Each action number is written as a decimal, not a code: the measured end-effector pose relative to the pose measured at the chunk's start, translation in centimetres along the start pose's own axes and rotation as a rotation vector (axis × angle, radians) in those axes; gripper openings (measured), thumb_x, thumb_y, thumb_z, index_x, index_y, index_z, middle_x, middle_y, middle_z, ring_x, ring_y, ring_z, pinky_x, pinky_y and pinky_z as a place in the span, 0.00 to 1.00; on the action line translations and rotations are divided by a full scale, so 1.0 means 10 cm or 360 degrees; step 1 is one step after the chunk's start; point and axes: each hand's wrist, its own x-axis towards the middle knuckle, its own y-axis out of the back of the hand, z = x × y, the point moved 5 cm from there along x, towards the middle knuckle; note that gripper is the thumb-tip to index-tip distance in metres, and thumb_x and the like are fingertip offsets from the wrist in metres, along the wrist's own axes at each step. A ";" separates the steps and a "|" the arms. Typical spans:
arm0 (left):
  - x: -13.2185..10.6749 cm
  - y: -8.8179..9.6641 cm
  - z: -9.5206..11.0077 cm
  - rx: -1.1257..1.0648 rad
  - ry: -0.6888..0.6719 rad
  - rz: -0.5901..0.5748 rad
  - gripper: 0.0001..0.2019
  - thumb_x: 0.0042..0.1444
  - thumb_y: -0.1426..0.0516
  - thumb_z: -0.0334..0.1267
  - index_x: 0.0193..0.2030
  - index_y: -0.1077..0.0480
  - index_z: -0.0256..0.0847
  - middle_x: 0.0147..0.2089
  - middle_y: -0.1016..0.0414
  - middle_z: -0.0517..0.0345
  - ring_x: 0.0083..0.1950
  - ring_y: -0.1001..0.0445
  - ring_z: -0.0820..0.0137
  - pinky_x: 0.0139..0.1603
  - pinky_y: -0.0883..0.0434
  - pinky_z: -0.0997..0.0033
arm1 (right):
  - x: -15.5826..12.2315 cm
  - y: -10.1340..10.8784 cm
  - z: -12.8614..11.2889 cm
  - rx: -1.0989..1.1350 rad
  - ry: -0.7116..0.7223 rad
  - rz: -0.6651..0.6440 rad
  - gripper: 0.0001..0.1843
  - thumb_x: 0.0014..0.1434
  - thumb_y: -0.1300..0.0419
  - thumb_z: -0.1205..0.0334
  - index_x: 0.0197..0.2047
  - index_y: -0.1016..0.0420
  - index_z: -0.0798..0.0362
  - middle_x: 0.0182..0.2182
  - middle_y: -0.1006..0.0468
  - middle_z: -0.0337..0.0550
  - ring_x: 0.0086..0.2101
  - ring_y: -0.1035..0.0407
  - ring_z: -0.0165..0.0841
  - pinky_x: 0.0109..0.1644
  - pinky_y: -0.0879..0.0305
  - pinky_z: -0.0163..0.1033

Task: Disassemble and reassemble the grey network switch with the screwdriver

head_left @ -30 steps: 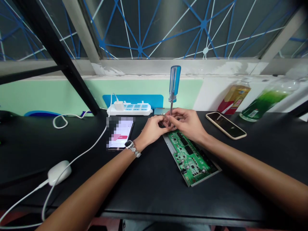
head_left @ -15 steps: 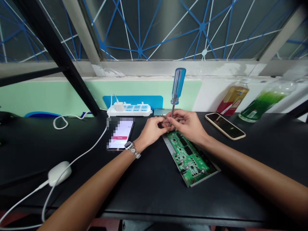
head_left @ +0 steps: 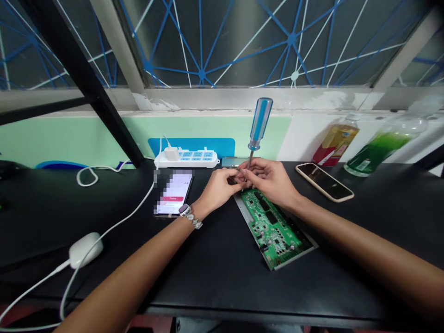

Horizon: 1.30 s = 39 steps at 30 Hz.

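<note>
A screwdriver [head_left: 261, 123] with a clear and blue handle stands nearly upright, its handle leaning to the right. My right hand [head_left: 272, 180] is closed, thumb and fingers pinching the metal shaft low down. Close against it, my left hand [head_left: 224, 185] is closed too, fingertips meeting at the shaft's lower end; what they grip there is too small to make out. Both hands are over the far end of a green circuit board [head_left: 274, 226] in a metal tray-like frame [head_left: 247, 216], which lies slantwise on the black table. The screwdriver's tip is hidden by the fingers.
Left of my hands lies a lit phone [head_left: 173, 192]; a dark-screened phone [head_left: 324, 181] lies to the right. A white power strip [head_left: 187, 158] sits at the back. White cable and a charger [head_left: 86, 249] are at left. Two bottles, one amber-red [head_left: 336, 141], one green [head_left: 378, 150], stand back right.
The screwdriver's handle has tilted a little to the right. Both hands keep nearly the same place, and the circuit board has not moved.
</note>
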 end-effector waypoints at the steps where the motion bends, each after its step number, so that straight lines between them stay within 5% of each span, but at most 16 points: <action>1: 0.00 0.01 0.00 0.0024 -0.0002 0.0024 0.05 0.55 0.37 0.36 0.31 0.26 0.37 0.33 0.22 0.55 0.38 0.25 0.67 0.42 0.31 0.66 | 0.00 0.00 0.00 -0.0006 0.0003 0.0003 0.11 0.61 0.37 0.57 0.43 0.21 0.55 0.35 0.17 0.46 0.37 0.21 0.37 0.39 0.25 0.43; 5: 0.00 -0.02 0.01 0.0010 -0.0041 -0.0106 0.04 0.57 0.38 0.36 0.34 0.24 0.38 0.37 0.20 0.54 0.41 0.25 0.66 0.45 0.31 0.65 | -0.01 -0.01 -0.02 -0.0015 0.0018 -0.0012 0.10 0.61 0.37 0.57 0.42 0.21 0.55 0.34 0.17 0.45 0.35 0.22 0.35 0.38 0.25 0.41; 17: -0.01 0.03 0.03 0.0093 -0.0008 0.0062 0.08 0.54 0.36 0.39 0.30 0.28 0.38 0.32 0.24 0.56 0.36 0.27 0.67 0.41 0.31 0.65 | 0.00 0.01 -0.01 -0.0043 0.0019 -0.0035 0.12 0.63 0.38 0.55 0.43 0.22 0.54 0.37 0.17 0.46 0.37 0.21 0.36 0.41 0.24 0.43; 23: 0.00 0.18 0.11 0.0259 -0.0181 -0.0099 0.12 0.52 0.42 0.29 0.44 0.27 0.39 0.48 0.23 0.50 0.47 0.26 0.64 0.45 0.30 0.64 | -0.01 -0.02 -0.01 -0.0304 0.0080 -0.0204 0.14 0.67 0.45 0.50 0.40 0.27 0.52 0.34 0.19 0.43 0.28 0.25 0.32 0.33 0.26 0.41; 27: 0.01 0.26 0.14 0.0358 -0.0219 -0.0066 0.09 0.55 0.43 0.29 0.42 0.26 0.39 0.42 0.23 0.52 0.43 0.26 0.67 0.44 0.30 0.66 | -0.02 0.00 0.04 -0.0203 0.0061 -0.0137 0.15 0.68 0.47 0.47 0.39 0.32 0.51 0.28 0.21 0.41 0.25 0.26 0.32 0.32 0.26 0.41; 33: -0.02 0.12 0.10 0.0363 -0.0174 -0.0385 0.10 0.55 0.36 0.41 0.40 0.25 0.39 0.38 0.22 0.55 0.38 0.26 0.69 0.39 0.32 0.68 | 0.03 0.10 0.00 0.0237 0.0037 0.0067 0.14 0.67 0.45 0.46 0.40 0.37 0.48 0.30 0.22 0.40 0.24 0.26 0.31 0.30 0.26 0.40; 39: -0.02 0.12 0.06 0.0453 -0.0309 -0.0396 0.07 0.55 0.38 0.35 0.42 0.23 0.40 0.43 0.24 0.53 0.43 0.27 0.67 0.42 0.31 0.66 | 0.02 0.10 0.06 0.0063 0.0031 0.0017 0.16 0.67 0.46 0.44 0.38 0.36 0.49 0.29 0.22 0.40 0.24 0.27 0.30 0.29 0.27 0.39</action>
